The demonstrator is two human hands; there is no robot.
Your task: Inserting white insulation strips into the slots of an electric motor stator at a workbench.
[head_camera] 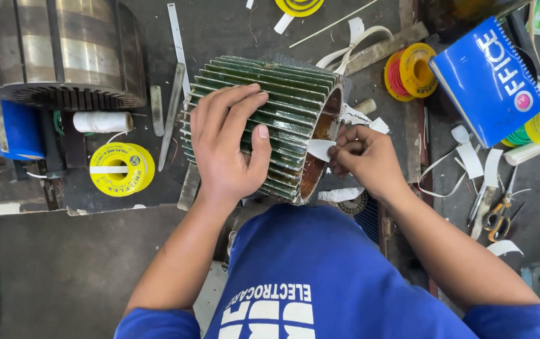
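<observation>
green finned motor stator (264, 119) lies on its side on the dark workbench (232, 25), right in front of the person, between both hands. long axis runs roughly left to right across the view, tilted a bit; open bore faces right and slightly toward the person, brown inner wall visible. left hand (229, 141) is flat on top of the fins, fingers together and draped over the curve, thumb down near the bore rim, bracing it so it doesn't roll. right hand (364, 160) is at the bore mouth, thumb and fingers pinching a small white paper strip (319, 149) that touches the rim; can't tell if it's seated in a slot. handling guess: stator looks like cast metal with a laminated core, so heavy, rigid, round enough to roll; fins give good grip, best held by palm across the ribbed outside or by both ends, not by the bore. paper strip is light, thin, floppy, creases easily, so pinch near the end being fed. nearby: bigger grey stator (63, 50) top left, yellow tape roll (121, 168) just left of the left hand, white thread spool (102, 122), blue notebook (486, 78) upper right, scissors (499, 220) and loose paper offcuts (471, 157) to the right.
</observation>
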